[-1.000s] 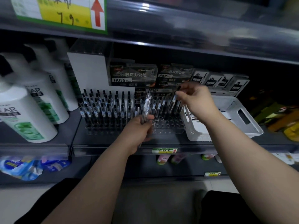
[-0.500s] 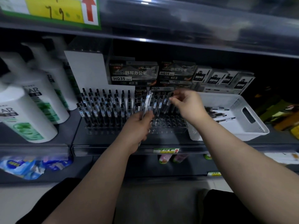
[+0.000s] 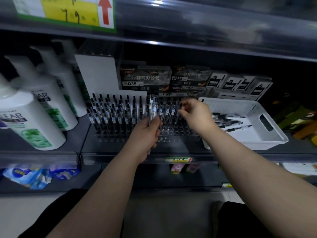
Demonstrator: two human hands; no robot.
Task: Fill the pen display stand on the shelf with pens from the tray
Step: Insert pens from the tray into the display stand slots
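My left hand [image 3: 145, 134] grips a pen bundle [image 3: 152, 107] over the stand [image 3: 181, 137] — right hand [image 3: 197, 115] pinches one pen [image 3: 180, 107] above it — tray [image 3: 274, 140] at the stand's three o'clock.

Both bare forearms are extended forward from the lower frame. The left forearm [image 3: 103, 186] is angled rightward; the left hand [image 3: 145, 133] is seen from the back, its fingers curled round a bundle of pens [image 3: 151, 109] held upright. The right forearm [image 3: 257, 169] is angled leftward; the right hand [image 3: 197, 114] is set slightly higher, its fingertips [image 3: 182, 111] pinched on one pen [image 3: 180, 105]. The hands are near each other, not touching.
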